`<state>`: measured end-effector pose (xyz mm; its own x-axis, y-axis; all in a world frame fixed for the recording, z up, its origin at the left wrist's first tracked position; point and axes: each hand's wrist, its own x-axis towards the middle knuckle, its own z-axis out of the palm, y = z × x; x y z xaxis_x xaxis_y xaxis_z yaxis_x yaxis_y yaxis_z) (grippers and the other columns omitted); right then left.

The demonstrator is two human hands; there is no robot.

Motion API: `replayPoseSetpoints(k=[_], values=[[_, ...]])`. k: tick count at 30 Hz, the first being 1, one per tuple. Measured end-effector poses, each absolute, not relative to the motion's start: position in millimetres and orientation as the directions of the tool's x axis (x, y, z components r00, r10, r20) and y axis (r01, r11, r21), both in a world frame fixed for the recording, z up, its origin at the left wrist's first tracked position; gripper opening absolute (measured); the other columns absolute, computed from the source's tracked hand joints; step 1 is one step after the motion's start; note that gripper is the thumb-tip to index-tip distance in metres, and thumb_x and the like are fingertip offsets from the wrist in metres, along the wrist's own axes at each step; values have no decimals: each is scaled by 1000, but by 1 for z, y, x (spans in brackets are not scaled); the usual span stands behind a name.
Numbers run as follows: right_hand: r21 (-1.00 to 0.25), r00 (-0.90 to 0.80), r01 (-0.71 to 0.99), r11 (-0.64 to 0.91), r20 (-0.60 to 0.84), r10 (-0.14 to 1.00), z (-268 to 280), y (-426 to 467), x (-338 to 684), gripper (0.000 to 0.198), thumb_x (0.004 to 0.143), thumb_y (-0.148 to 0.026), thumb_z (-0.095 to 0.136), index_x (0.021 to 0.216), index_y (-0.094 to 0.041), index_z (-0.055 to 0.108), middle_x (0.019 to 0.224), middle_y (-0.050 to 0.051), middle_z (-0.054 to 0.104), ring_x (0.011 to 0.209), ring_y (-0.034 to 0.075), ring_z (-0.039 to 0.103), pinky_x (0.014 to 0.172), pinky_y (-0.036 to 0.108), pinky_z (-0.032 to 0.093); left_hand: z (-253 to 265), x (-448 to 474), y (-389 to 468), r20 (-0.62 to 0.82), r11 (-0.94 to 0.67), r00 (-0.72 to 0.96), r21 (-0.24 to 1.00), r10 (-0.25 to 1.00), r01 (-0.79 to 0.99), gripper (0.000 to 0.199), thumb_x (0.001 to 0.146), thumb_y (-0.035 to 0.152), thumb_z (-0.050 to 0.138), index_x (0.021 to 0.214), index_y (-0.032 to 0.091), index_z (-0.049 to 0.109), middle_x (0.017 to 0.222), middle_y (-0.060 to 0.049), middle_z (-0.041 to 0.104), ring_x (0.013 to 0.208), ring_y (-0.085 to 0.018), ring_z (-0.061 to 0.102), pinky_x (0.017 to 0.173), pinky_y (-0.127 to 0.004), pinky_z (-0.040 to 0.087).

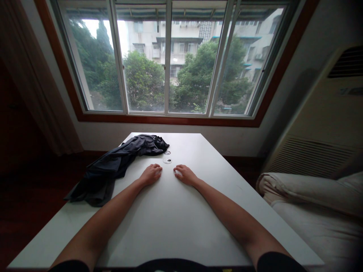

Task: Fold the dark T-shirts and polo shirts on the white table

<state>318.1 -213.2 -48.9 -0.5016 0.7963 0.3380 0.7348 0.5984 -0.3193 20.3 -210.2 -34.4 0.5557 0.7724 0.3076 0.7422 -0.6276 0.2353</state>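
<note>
My left hand (151, 174) rests on the white table (170, 219), fingers loosely curved and apart, with nothing in it. Opposite it, my right hand (185, 175) lies on the tabletop in the same way, also holding nothing. A small gap separates the two hands. Just beyond them is a round cable-hole cover (165, 161) with a dark opening, and a second small round piece sits behind it. A crumpled dark garment (124, 155) stretches along the table's left side, beyond and left of my left hand; neither hand touches it. Its folds hide its exact kind.
Past the table's far end is a wide window (167, 75) with a brown frame. A pale cushioned seat (312, 196) stands at the right, in front of a large floor-standing air conditioner (320, 136). A curtain (42, 83) hangs at the left above a dark red floor.
</note>
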Motion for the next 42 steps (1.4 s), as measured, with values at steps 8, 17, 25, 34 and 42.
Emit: replayPoseSetpoints(k=[8, 17, 25, 34, 42], values=[[-319, -504, 733, 601, 339, 794, -50, -212, 319, 33, 98, -32, 64, 129, -26, 72, 140, 11, 64, 131, 28, 58, 113, 44, 45, -36, 20, -210, 321, -625, 548, 234, 773, 744, 37, 96, 29, 61, 130, 24, 73, 137, -10, 67, 123, -27, 60, 111, -38, 46], [-312, -509, 729, 610, 350, 787, -53, -210, 319, 33, 97, -32, 65, 129, -25, 72, 140, 11, 64, 130, 28, 58, 113, 44, 46, -38, 20, -208, 311, -628, 557, 221, 770, 746, 38, 97, 29, 60, 132, 22, 72, 137, -11, 66, 124, -27, 60, 111, -38, 46], [-310, -507, 730, 609, 352, 787, -53, -210, 319, 33, 97, -32, 65, 129, -25, 72, 139, 11, 64, 131, 28, 58, 113, 44, 46, -39, 19, -207, 322, -635, 559, 221, 764, 740, 38, 96, 29, 61, 133, 22, 72, 137, -11, 66, 123, -27, 60, 110, -38, 47], [-308, -509, 729, 612, 354, 784, -53, -210, 319, 33, 98, -33, 64, 130, -26, 72, 139, 11, 64, 131, 28, 59, 113, 45, 46, -38, 19, -208, 319, -633, 557, 226, 766, 740, 38, 97, 29, 61, 133, 21, 72, 137, -11, 66, 123, -27, 60, 110, -38, 46], [-304, -511, 728, 614, 355, 783, -54, -209, 320, 33, 97, -32, 64, 129, -26, 71, 139, 11, 64, 131, 28, 59, 112, 45, 46, -37, 20, -208, 318, -636, 561, 225, 764, 738, 38, 96, 29, 61, 131, 22, 72, 136, -12, 67, 123, -26, 61, 110, -37, 46]])
